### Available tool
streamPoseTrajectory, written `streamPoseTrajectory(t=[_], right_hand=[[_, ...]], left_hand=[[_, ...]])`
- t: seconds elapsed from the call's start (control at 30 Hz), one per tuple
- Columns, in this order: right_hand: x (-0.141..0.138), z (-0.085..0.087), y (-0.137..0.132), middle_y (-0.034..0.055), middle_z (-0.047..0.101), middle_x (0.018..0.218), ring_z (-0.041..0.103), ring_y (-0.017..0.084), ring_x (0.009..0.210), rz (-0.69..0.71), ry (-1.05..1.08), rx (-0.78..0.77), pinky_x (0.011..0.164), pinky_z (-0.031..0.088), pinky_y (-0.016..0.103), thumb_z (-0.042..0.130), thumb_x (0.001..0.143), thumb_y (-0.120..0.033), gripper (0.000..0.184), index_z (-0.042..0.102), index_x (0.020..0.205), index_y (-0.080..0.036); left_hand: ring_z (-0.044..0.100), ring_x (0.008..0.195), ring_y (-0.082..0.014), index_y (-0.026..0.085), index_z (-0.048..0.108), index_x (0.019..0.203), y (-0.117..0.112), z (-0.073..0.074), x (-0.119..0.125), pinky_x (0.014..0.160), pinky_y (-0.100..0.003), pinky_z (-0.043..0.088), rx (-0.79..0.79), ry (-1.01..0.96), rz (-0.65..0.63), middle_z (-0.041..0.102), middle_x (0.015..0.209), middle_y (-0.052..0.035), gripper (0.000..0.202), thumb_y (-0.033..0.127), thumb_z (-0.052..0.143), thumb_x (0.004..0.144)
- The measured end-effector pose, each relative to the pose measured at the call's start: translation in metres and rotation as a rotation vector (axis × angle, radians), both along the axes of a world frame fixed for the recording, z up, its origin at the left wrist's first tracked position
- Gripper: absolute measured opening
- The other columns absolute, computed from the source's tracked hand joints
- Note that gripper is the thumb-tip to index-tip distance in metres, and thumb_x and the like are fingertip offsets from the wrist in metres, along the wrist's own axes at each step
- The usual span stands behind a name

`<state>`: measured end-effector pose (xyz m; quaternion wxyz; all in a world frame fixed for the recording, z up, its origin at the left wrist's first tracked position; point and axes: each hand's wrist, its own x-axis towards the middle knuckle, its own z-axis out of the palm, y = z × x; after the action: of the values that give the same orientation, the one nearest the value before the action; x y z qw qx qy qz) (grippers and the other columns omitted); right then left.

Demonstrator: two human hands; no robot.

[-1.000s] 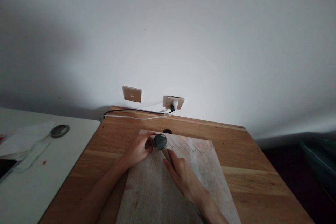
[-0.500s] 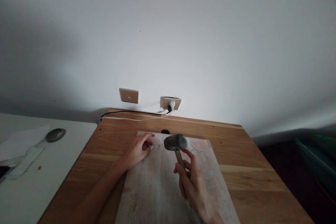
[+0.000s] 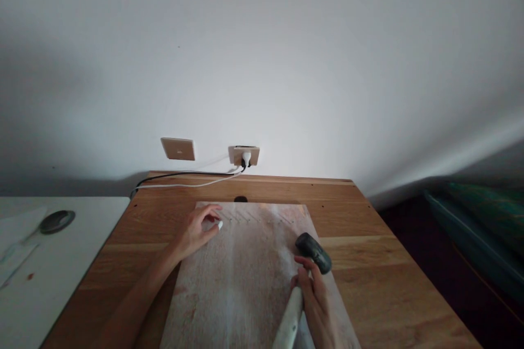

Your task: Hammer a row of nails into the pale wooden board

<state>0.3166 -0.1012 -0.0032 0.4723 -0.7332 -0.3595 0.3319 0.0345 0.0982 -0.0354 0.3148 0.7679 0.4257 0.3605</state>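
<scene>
My left hand [image 3: 200, 230] rests near the upper left corner of a worn, pale wooden board [image 3: 221, 294]. Its fingers are curled, and a small white spot shows at the thumb tip; what they pinch is too small to make out. A row of small thin nails [image 3: 249, 221] stands along the board's top edge, to the right of that hand. My right hand [image 3: 317, 305] is closed on a mallet [image 3: 313, 253] with a black head. The head is over the board's right edge, and the pale handle points down toward me.
Under the board is a wooden table [image 3: 376, 267]. A white table [image 3: 82, 272] adjoins it at left, with a dark round object [image 3: 57, 221] and papers. Behind are a wall socket [image 3: 246, 157] with plugs, a black cable [image 3: 184, 173] and a white cable. Dark teal fabric [image 3: 478, 229] lies far right.
The mallet head has swung from above the nail row down to the right, and its handle now shows toward me. The view has turned slightly right. My left hand stays by the board's corner.
</scene>
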Motion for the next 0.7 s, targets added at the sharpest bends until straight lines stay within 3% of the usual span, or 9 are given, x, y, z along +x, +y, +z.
streamPoseTrajectory(t=[0.17,0.3,0.37,0.5,0.6,0.7], right_hand=[[-0.004,-0.002,0.006,-0.0093,0.047,0.049,0.050,0.018,0.036,0.221,-0.089,-0.114,0.036,0.035,0.025,0.038,0.101,-0.079,0.066,0.064,0.121,-0.022],[-0.006,-0.004,0.006,-0.0040,0.057,0.056,0.062,0.022,0.052,0.312,-0.248,-0.005,0.053,0.048,0.029,0.042,0.101,-0.077,0.067,0.070,0.121,-0.020],[-0.003,-0.004,0.001,-0.0040,0.057,0.057,0.062,0.020,0.052,0.325,-0.303,0.042,0.054,0.048,0.029,0.043,0.103,-0.074,0.066,0.072,0.123,-0.019],[0.015,-0.009,-0.017,-0.0031,0.058,0.058,0.063,0.019,0.051,0.200,-0.392,0.100,0.054,0.050,0.028,0.044,0.105,-0.069,0.058,0.075,0.115,-0.021],[0.044,-0.021,-0.036,0.0036,0.073,0.076,0.070,0.021,0.060,0.128,-0.503,0.105,0.059,0.056,0.030,0.046,0.108,-0.059,0.045,0.074,0.110,-0.025],[0.077,-0.039,-0.054,0.0108,0.077,0.101,0.077,0.026,0.086,0.239,-0.765,0.167,0.077,0.064,0.036,0.049,0.109,-0.047,0.035,0.076,0.117,-0.026]], left_hand=[[0.074,0.094,-0.0212,0.022,0.069,0.119,-0.001,0.009,-0.002,0.092,-0.037,0.058,0.044,0.054,0.023,0.079,0.103,-0.0050,0.030,0.025,0.062,0.090],[0.072,0.112,-0.0268,0.022,0.067,0.120,-0.013,0.018,-0.012,0.104,-0.045,0.056,0.096,0.145,0.148,0.078,0.117,-0.0095,0.030,0.029,0.058,0.093],[0.072,0.116,-0.0301,0.022,0.067,0.121,-0.028,0.019,-0.020,0.105,-0.049,0.057,0.103,0.209,0.249,0.076,0.122,-0.0113,0.031,0.033,0.056,0.093],[0.075,0.112,-0.0313,0.022,0.068,0.121,-0.064,0.011,-0.041,0.102,-0.048,0.060,0.028,0.303,0.345,0.077,0.121,-0.0117,0.036,0.035,0.055,0.090],[0.079,0.101,-0.0294,0.022,0.069,0.117,-0.086,0.006,-0.052,0.092,-0.044,0.065,-0.079,0.273,0.386,0.081,0.112,-0.0107,0.035,0.039,0.054,0.090],[0.081,0.096,-0.0280,0.024,0.071,0.114,-0.098,0.010,-0.054,0.086,-0.039,0.067,-0.129,0.239,0.398,0.084,0.108,-0.0093,0.034,0.042,0.055,0.090]])
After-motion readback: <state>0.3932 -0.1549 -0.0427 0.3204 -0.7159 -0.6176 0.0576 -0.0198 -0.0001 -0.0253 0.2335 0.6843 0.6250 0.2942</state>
